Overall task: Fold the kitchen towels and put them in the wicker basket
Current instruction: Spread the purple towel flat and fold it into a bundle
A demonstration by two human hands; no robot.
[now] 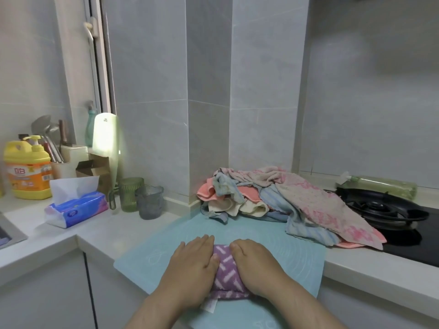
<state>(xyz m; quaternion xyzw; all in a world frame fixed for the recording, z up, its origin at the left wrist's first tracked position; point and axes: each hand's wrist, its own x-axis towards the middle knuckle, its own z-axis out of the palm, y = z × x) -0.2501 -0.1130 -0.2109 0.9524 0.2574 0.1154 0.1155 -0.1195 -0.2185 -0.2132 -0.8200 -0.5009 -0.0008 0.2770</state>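
Head view — downward, near countertop (99, 236)

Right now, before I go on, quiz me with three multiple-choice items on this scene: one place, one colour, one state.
1. Where is the heap of unfolded towels? A) in the sink B) at the far edge of the mat, reaching onto the stove C) on the tissue pack
2. What colour is the folded towel? A) purple with white dashes B) plain green C) black
3. How are the left hand and right hand? A) both raised B) one holds a cup C) both rest on the folded towel
1 B, it spans mat and stove; 2 A, seen between the hands; 3 C, both lie on it.
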